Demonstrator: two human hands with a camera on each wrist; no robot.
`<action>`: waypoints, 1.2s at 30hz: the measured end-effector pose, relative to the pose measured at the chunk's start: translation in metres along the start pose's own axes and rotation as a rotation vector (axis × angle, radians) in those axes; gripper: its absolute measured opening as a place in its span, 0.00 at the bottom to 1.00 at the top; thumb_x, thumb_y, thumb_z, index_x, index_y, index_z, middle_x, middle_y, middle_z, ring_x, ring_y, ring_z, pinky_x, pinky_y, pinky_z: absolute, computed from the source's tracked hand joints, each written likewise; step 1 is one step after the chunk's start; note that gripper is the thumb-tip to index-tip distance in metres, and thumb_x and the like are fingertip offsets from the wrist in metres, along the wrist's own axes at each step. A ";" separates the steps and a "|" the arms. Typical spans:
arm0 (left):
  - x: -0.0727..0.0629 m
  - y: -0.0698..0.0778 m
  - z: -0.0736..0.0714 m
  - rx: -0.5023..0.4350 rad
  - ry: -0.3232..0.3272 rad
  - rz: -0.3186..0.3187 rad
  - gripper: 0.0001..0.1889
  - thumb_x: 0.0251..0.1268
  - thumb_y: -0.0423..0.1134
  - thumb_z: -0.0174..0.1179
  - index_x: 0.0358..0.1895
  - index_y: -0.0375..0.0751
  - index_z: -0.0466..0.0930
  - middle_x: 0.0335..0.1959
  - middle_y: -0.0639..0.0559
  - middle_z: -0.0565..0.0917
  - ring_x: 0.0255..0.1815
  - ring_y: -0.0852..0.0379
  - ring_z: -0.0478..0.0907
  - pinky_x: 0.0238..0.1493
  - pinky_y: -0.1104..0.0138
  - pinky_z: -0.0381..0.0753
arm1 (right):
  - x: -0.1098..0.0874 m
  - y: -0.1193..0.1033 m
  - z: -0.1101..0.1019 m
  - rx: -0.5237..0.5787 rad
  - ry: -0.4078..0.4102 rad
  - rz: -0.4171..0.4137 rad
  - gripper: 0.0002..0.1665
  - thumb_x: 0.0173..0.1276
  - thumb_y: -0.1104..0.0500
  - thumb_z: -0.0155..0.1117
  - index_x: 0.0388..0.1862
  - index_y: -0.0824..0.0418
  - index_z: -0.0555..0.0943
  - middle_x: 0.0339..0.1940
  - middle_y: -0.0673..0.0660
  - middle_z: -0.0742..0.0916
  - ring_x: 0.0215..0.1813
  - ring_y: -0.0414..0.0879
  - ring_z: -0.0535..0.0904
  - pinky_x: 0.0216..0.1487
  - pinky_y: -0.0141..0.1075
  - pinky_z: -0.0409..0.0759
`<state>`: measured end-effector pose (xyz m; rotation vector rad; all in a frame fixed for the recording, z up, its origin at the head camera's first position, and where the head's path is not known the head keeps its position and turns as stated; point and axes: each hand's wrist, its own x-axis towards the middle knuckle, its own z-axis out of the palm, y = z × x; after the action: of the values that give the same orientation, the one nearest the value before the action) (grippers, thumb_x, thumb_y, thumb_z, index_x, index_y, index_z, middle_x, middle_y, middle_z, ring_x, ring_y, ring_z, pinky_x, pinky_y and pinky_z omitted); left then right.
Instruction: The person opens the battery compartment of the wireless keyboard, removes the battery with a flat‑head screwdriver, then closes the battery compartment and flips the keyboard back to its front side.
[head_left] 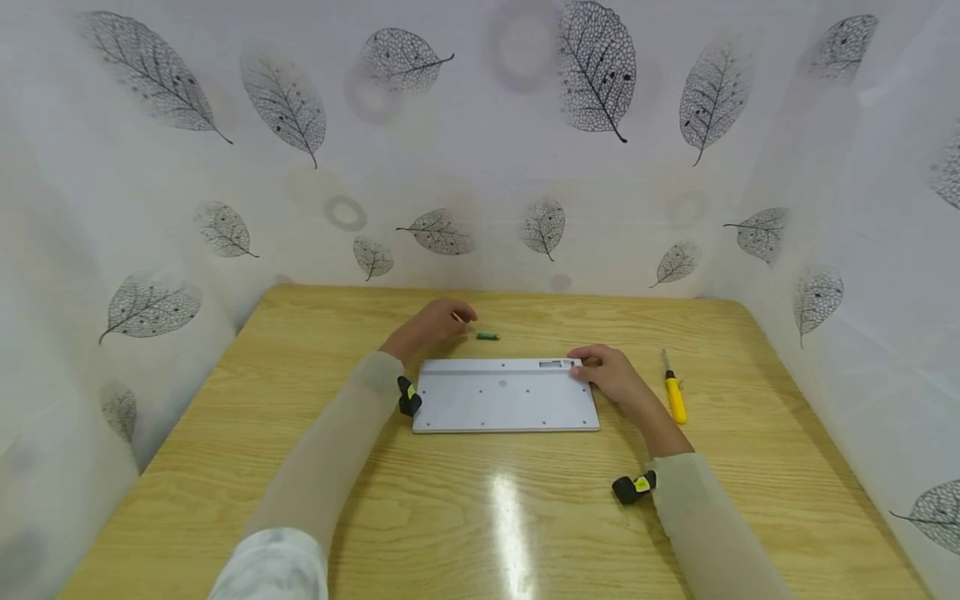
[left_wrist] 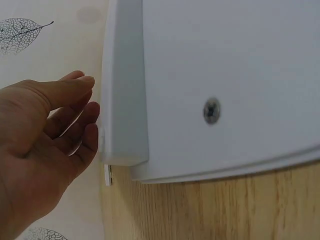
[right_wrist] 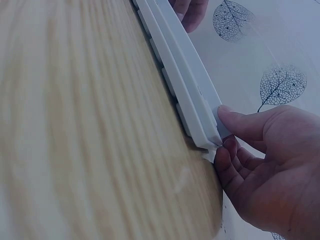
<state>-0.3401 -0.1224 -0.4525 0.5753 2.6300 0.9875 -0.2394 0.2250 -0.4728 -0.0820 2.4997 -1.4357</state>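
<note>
A white keyboard [head_left: 502,408] lies face down on the table, its screw-dotted back up; keys show along its underside in the right wrist view. At its far right corner a battery slot [head_left: 551,364] is uncovered. My right hand [head_left: 611,377] grips that corner, thumb [right_wrist: 242,122] on the back and fingers curled at the end. My left hand [head_left: 442,321] hovers beyond the far left edge, fingers loosely bent; in the left wrist view the hand [left_wrist: 47,135] shows nothing between thumb and fingers. Just right of its fingertips lies a small green battery [head_left: 487,337].
A yellow-handled screwdriver [head_left: 676,400] lies right of the keyboard, near the right forearm. The wooden table [head_left: 420,508] ends at a leaf-patterned curtain [head_left: 480,167] at the back and sides.
</note>
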 end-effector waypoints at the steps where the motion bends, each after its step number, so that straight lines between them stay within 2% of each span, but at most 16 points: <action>1: 0.000 0.000 -0.001 0.000 0.005 -0.004 0.16 0.71 0.32 0.57 0.60 0.38 0.81 0.56 0.43 0.83 0.60 0.46 0.77 0.64 0.55 0.75 | 0.000 0.000 0.000 -0.002 0.001 -0.001 0.22 0.75 0.56 0.63 0.65 0.60 0.78 0.64 0.64 0.79 0.58 0.55 0.74 0.59 0.44 0.73; 6: -0.003 -0.004 -0.006 -0.024 0.032 -0.035 0.16 0.72 0.32 0.58 0.59 0.38 0.81 0.58 0.42 0.82 0.61 0.44 0.77 0.66 0.53 0.74 | -0.001 0.000 0.000 0.003 0.005 -0.011 0.22 0.75 0.57 0.62 0.64 0.61 0.79 0.64 0.64 0.79 0.57 0.55 0.75 0.57 0.43 0.75; 13: -0.003 -0.018 -0.016 -0.034 0.067 -0.036 0.17 0.73 0.34 0.57 0.62 0.38 0.80 0.62 0.40 0.80 0.61 0.41 0.76 0.65 0.50 0.74 | -0.001 -0.001 0.000 0.013 0.007 0.000 0.21 0.75 0.58 0.62 0.64 0.61 0.79 0.64 0.64 0.79 0.57 0.55 0.75 0.56 0.42 0.75; 21: -0.003 -0.031 -0.022 -0.037 0.097 -0.048 0.16 0.72 0.35 0.59 0.60 0.36 0.80 0.62 0.37 0.79 0.62 0.39 0.76 0.66 0.50 0.73 | 0.000 0.000 0.000 0.005 0.009 -0.026 0.21 0.74 0.58 0.63 0.64 0.62 0.79 0.64 0.65 0.79 0.56 0.56 0.76 0.55 0.41 0.76; 27: 0.002 -0.038 -0.023 -0.025 0.094 -0.059 0.17 0.69 0.32 0.61 0.59 0.34 0.80 0.62 0.36 0.80 0.64 0.39 0.76 0.69 0.51 0.71 | -0.001 0.000 0.000 0.017 0.007 -0.024 0.20 0.74 0.59 0.63 0.63 0.62 0.79 0.63 0.64 0.80 0.54 0.55 0.76 0.53 0.40 0.76; 31: 0.002 -0.039 -0.024 -0.017 0.086 -0.068 0.17 0.68 0.31 0.61 0.58 0.33 0.80 0.61 0.36 0.80 0.63 0.39 0.76 0.69 0.51 0.72 | 0.000 0.000 0.000 0.023 0.005 -0.016 0.20 0.75 0.59 0.62 0.63 0.61 0.80 0.61 0.63 0.80 0.51 0.53 0.75 0.50 0.37 0.77; 36: 0.003 -0.040 -0.023 -0.001 0.081 -0.075 0.16 0.69 0.31 0.61 0.58 0.32 0.80 0.59 0.37 0.81 0.62 0.41 0.77 0.68 0.52 0.72 | -0.001 0.000 0.000 0.020 0.005 -0.021 0.20 0.74 0.59 0.63 0.63 0.61 0.79 0.59 0.63 0.81 0.51 0.53 0.75 0.50 0.37 0.76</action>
<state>-0.3622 -0.1617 -0.4628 0.4425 2.6996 1.0095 -0.2387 0.2255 -0.4728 -0.1011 2.4944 -1.4709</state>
